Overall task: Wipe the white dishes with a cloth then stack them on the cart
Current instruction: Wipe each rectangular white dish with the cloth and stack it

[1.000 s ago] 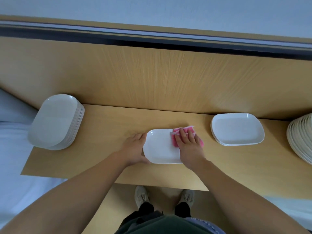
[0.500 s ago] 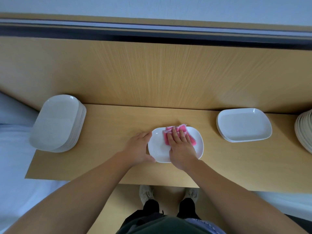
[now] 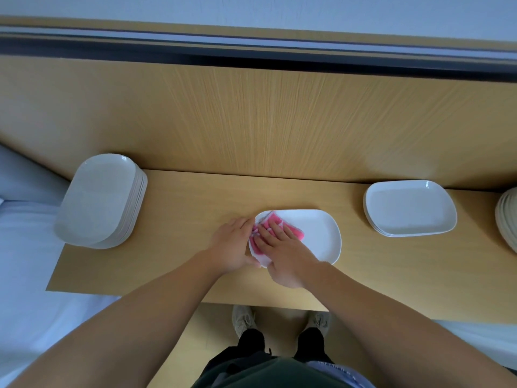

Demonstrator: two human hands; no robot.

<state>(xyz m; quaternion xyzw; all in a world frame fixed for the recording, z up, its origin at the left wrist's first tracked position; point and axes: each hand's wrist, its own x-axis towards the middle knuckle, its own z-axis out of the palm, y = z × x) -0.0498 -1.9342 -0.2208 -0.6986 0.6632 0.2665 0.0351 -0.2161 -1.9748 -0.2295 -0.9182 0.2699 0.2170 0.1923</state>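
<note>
Your right hand (image 3: 282, 256) lies flat on the pink cloth (image 3: 293, 232), fingers straight and spread, pressing it onto the white dish (image 3: 316, 236). The cloth sits at the dish's 9 o'clock end, bunched, w/ pink showing past your fingertips toward 1 o'clock. Your left hand (image 3: 233, 247) is right beside it at the same end. Its fingers are mostly straight against the dish rim, thumb along the near edge, so it's bracing, not a curled grip as far as can be seen. The hands are close together, nearly touching, over the dish's left third.

The dish lies flat on the wooden cart top (image 3: 181, 219), long side running 9 to 3, approx mid-surface in front of you. Its right half is bare.

At 9 o'clock from the dish, well apart, stands a tall stack of dishes (image 3: 98, 200) at the top's left end. At 3 o'clock, apart from the dish, sits a short stack (image 3: 409, 207), only a few pieces. Further along at 3, a cream stack (image 3: 507, 217) is cut off by the frame edge.

At 6 o'clock, below the top's near edge, your shoes (image 3: 243, 320) show on the floor.
</note>
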